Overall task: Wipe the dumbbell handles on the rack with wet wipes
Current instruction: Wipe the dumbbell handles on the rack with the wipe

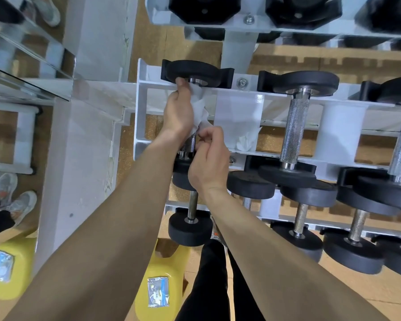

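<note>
White wet wipe (200, 107) on dumbbell handle (191, 141) | left hand (180, 112) grips it | right hand (210, 161) pinches its end

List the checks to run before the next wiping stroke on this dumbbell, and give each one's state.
1. The wipe is wrapped around the handle: ok.
2. The left hand grips the wipe at the far end: ok.
3. The right hand pinches the wipe's near end: ok.
4. The far plate sits in its cradle on the rack: ok.
5. The wipe is damp enough: cannot tell.
6. The next handle to the right is uncovered: ok.
</note>
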A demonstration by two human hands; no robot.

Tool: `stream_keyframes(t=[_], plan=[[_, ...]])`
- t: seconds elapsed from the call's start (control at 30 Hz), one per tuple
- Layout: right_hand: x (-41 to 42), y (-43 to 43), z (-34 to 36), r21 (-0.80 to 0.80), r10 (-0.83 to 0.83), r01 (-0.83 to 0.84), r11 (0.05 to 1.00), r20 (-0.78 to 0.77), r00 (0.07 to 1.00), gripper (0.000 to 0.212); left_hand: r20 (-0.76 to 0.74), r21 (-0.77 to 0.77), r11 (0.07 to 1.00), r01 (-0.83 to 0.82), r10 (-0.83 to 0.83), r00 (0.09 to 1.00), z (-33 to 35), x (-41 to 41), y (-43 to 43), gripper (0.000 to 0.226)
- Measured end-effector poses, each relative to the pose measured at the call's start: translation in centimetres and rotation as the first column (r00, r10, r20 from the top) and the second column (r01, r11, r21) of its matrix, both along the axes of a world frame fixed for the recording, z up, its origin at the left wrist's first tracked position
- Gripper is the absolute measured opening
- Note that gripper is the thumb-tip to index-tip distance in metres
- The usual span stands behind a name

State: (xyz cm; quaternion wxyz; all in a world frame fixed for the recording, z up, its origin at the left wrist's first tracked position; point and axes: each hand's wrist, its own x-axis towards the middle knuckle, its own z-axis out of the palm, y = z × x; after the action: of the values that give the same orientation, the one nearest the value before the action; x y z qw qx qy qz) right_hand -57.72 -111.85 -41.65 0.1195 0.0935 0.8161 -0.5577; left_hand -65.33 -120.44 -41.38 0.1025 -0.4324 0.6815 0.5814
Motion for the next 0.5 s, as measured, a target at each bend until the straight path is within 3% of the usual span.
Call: stream_keyframes(t=[0.1, 0.23, 0.4, 0.5], plan=[[0.0, 0.0, -0.2, 0.000, 0.004, -0.004, 1.000, -0.016, 1.000, 0.022, 0.033, -0.006, 1.000, -0.012, 0.012, 0.999, 1.0, -0.1, 0.1, 0.087], [-0.1, 0.0, 0.0, 0.007, 0.000, 0.000, 1.000, -0.011, 1.000, 0.020, 0.100, -0.016, 0.996, 0.090, -0.087, 0.991, 2.1, 0.8, 0.2, 0.061], [0.0, 0.0, 0.2, 0.000, -0.060, 0.060, 0.998, 0.009, 0.998, 0.015, 0.224, -0.072, 0.974, 0.214, -0.194, 0.955, 2.5, 2.0, 0.9, 0.074], [0.0, -0.1, 0.0, -0.033, -0.102, 0.103, 0.994, 0.032, 0.994, 0.016, 0.205, -0.037, 0.992, 0.118, -0.108, 0.973, 2.8, 1.4, 2.2, 0.074]])
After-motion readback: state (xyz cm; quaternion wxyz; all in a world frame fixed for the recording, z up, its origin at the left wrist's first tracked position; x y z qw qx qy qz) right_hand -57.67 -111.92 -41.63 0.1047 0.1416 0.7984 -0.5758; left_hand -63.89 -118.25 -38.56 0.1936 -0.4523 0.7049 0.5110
